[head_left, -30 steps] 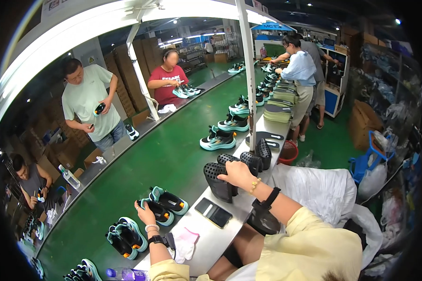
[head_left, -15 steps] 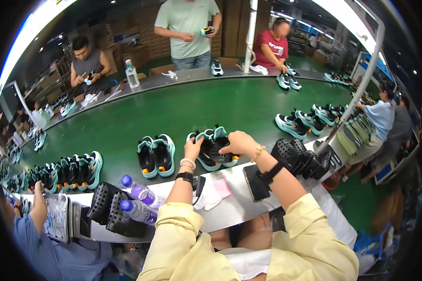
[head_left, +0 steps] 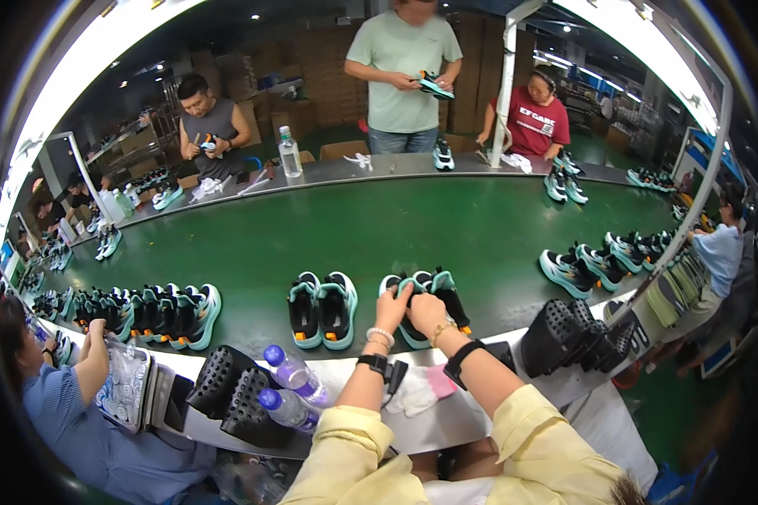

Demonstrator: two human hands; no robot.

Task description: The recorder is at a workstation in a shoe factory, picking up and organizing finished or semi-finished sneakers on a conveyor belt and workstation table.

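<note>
My left grip (head_left: 392, 308) is curled on the upper of a shoe (head_left: 413, 331); my right grip (head_left: 429, 312) presses close beside it, fingertips hidden, so I cannot tell whether it pinches anything. In the head view, the shoe stands on the green belt (head_left: 337, 215), just past the near counter (head_left: 459, 417). From my hands, its mate (head_left: 451, 300) is just beside at 3 o'clock, another pair (head_left: 338, 310) at 9, two bottles (head_left: 295, 377) at 8, white gloves (head_left: 411, 394) at 6, and black blocks (head_left: 549, 335) farther out at 3.
</note>
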